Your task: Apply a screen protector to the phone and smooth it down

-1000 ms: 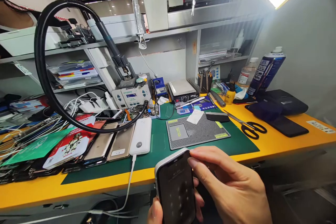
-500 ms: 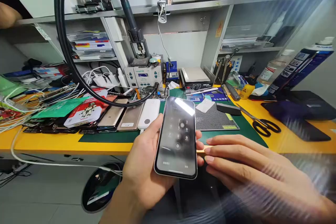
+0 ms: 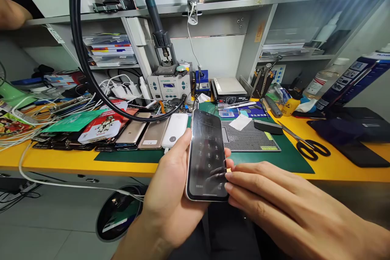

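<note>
A smartphone [image 3: 207, 158] with a dark, lit screen showing a number keypad stands tilted in front of the bench. My left hand [image 3: 170, 193] is closed around it, thumb along the left edge and fingertips showing past the right edge. Beside the phone's lower right edge is my right hand [image 3: 277, 199], its fingers stretched out and close together. Its fingertips reach that edge; whether they touch the phone I cannot tell. Their reflection darkens the lower part of the screen.
Behind lie a green mat [image 3: 292, 162], a white power bank [image 3: 176, 130], gold phones [image 3: 154, 133] and black scissors [image 3: 310, 148]. A hot-air station [image 3: 170, 86] stands farther back, with a thick black cable [image 3: 74, 28] looping on the left. Below is a round bin [image 3: 117, 215].
My right hand has moved left, up to the phone's lower right edge. The phone has turned slightly, and bright glare on its screen has faded. The whole view has shifted a little.
</note>
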Available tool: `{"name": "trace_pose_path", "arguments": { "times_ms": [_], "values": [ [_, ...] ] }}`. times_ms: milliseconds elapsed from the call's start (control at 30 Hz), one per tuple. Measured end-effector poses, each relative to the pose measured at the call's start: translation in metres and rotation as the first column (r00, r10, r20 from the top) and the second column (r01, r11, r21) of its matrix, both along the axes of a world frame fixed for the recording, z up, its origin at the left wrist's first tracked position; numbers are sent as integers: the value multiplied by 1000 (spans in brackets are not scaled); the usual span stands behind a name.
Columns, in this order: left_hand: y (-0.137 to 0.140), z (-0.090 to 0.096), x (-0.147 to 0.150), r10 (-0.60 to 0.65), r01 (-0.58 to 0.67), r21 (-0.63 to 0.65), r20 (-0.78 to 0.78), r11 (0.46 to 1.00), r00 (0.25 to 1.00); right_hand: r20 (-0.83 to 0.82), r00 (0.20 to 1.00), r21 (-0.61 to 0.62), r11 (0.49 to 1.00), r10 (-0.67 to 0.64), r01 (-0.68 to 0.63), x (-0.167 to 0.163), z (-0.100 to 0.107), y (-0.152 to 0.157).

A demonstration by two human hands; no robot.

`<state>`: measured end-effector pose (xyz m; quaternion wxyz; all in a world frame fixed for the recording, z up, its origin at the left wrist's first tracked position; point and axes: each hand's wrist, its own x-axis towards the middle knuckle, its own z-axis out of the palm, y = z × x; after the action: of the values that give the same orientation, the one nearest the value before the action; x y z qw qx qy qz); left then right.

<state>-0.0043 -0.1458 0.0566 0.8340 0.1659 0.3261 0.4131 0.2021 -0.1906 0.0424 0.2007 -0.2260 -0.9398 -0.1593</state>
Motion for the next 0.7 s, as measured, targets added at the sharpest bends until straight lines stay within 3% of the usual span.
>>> {"name": "trace_pose_path", "arguments": {
  "times_ms": [467, 700],
  "values": [
    [5, -5, 0, -23, 24, -49, 25, 998, 999, -132, 991, -162, 986, -1, -21, -25, 18, 11],
    [2, -8, -1, -51, 53, -28, 64, 998, 997, -199, 980, -187, 981, 6, -43, -19, 15, 9]
  ]
}}
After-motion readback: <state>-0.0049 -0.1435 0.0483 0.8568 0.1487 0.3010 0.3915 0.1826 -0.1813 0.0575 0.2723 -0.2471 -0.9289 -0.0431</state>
